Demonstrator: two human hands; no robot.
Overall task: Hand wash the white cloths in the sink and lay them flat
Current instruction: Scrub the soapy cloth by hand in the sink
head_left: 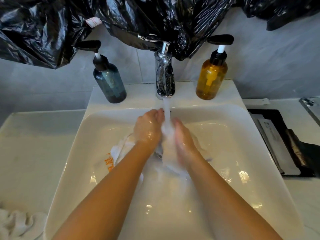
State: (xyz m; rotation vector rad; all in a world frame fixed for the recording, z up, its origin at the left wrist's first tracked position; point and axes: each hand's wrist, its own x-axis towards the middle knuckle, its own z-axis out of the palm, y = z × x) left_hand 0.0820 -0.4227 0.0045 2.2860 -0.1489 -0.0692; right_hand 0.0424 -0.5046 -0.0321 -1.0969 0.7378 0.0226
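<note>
Nothing is reading clearly: orange lettering is showing on the white cloth [119,150], but it is coming through too blurred to make out (the small red-edged tag [93,22] on the black plastic sheet [43,32] is looking just as illegible).

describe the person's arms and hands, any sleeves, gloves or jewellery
The left forearm and right forearm are bare, with no sleeves in view. The left hand and right hand wear no gloves, and no watch, bracelet or ring shows. Both hands look wet and glossy. The right one is blurred.
</note>
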